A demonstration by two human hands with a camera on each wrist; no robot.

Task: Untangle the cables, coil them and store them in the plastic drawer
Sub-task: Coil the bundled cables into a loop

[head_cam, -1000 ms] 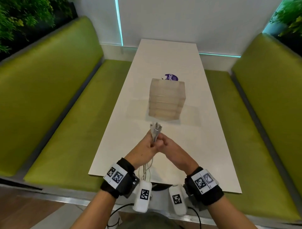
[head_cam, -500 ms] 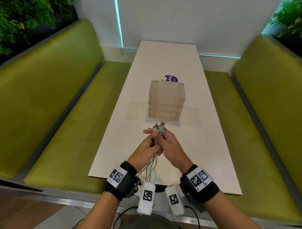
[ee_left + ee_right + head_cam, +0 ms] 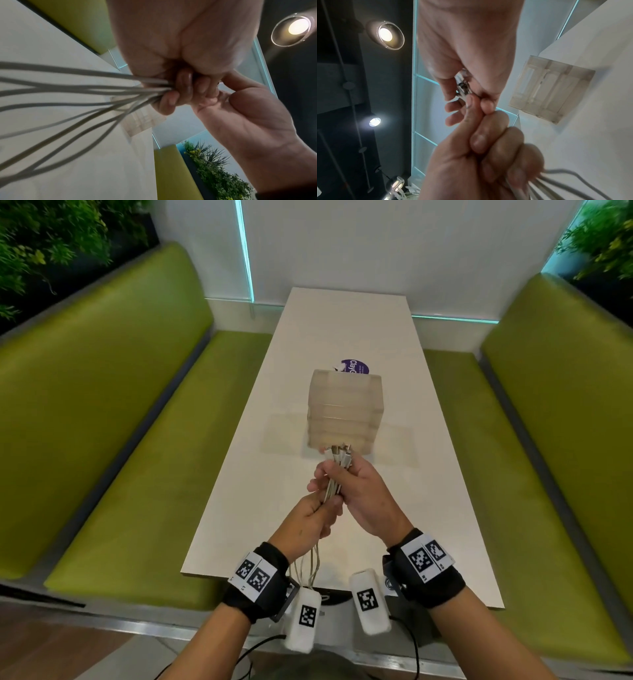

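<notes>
Head view: cables (image 3: 337,474) in both fists, above table (image 3: 445,474).

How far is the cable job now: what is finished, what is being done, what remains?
Done: the cables seem gathered into one bundle, plugs together. In hand: the right hand grips the plug end, the left hand grips the strands below; loose loops hang down. Left: no coil yet, and the plastic drawer looks closed.
</notes>
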